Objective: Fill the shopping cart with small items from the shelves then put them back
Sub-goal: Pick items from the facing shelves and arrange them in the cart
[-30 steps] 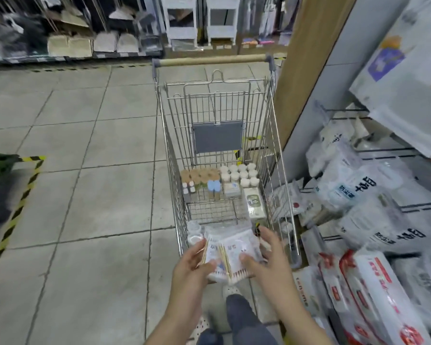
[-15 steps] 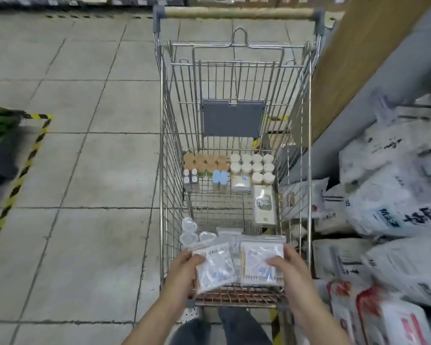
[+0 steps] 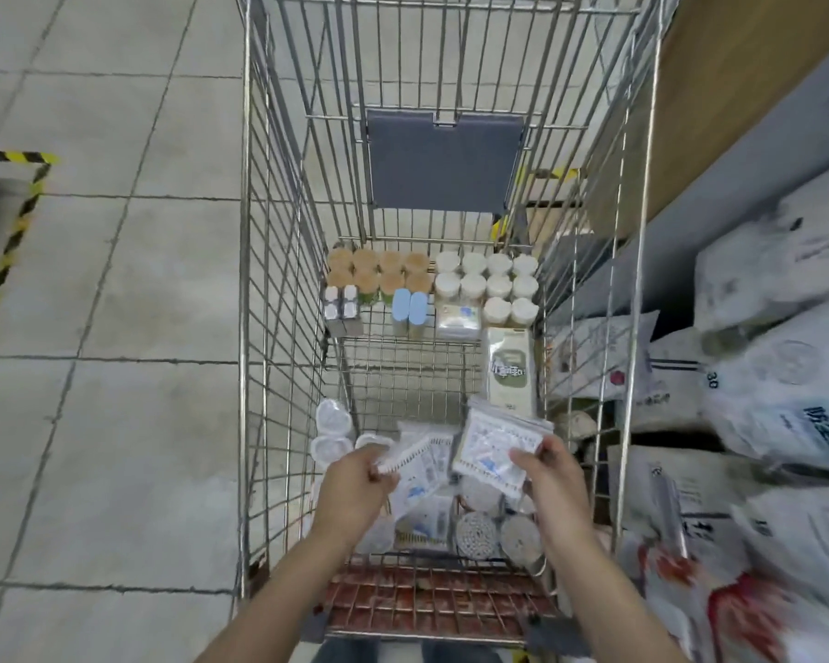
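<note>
Over the cart [image 3: 254,327], one thin, floppy swab packet [image 3: 491,447] is pinched at its edge by each hand, left [image 3: 355,490] and right [image 3: 553,476]; light, slippery plastic, best taken by edges.

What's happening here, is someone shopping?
A person leans over a wire cart in a shop aisle, holding a clear packet in each hand. The left hand grips one packet, the right hand another, both low over the cart's near end. Farther in, small jars stand in neat rows, with other small goods beside them.
</note>
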Available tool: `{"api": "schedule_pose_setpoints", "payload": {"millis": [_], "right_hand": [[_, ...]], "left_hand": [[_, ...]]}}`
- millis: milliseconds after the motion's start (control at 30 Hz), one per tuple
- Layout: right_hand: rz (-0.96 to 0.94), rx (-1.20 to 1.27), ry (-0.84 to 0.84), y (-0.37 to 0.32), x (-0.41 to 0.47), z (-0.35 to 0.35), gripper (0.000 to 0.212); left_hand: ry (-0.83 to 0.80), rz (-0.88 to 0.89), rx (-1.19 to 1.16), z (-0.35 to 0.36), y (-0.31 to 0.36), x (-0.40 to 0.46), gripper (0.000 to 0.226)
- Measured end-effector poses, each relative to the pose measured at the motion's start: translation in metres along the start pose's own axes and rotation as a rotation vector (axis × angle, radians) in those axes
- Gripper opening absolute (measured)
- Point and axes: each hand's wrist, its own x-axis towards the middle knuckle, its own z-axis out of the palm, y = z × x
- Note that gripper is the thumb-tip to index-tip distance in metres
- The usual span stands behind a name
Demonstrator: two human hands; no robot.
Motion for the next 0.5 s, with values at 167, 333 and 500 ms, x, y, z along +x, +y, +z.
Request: {"api": "schedule_pose_setpoints", "payload": {"millis": [167,333,500], "right_hand": [[-0.014,-0.016,0.001,0.007,0.013,-0.002,0.02],[-0.003,-0.002,0.009,0.014,0.02,-0.003,0.022],[0.001,0.035,0.063,0.021,0.031,-0.002,0.026]], "left_hand": [[-0.097,0.082,0.39,0.031,0.008,0.023,0.04],[-0.243,0.104,0.698,0.052,0.003,0.028,0.037],[-0.319,0.125,0.718,0.066,-0.006,0.028,0.038]]}}
